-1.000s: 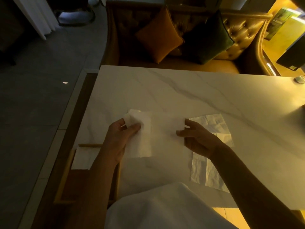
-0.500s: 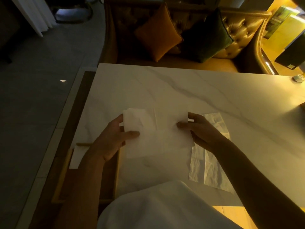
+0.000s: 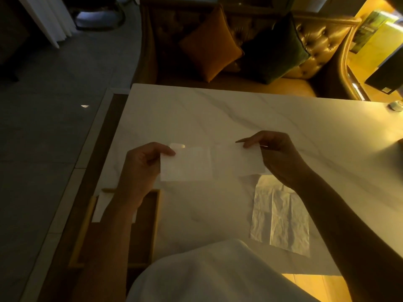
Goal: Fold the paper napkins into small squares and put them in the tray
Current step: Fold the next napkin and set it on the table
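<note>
A white paper napkin (image 3: pixel 209 163) is stretched flat and wide just above the marble table (image 3: pixel 239 110). My left hand (image 3: pixel 141 168) pinches its top left corner. My right hand (image 3: pixel 277 155) pinches its top right corner. A dark wooden tray (image 3: pixel 150 225) with light rims sits at the table's near left corner, partly under my left forearm. A folded white napkin (image 3: pixel 101 205) lies in the tray's far end. More unfolded napkins (image 3: pixel 281 216) lie flat on the table below my right wrist.
A leather sofa (image 3: pixel 316 59) with an orange cushion (image 3: pixel 210 43) and a dark green cushion (image 3: pixel 277 49) stands past the table's far edge. A small round object (image 3: pixel 395 105) sits at the far right. My white garment (image 3: pixel 218 273) covers the near edge.
Both hands have moved apart and spread the napkin out wide. The left part that was curled over a second ago now lies open in one plane.
</note>
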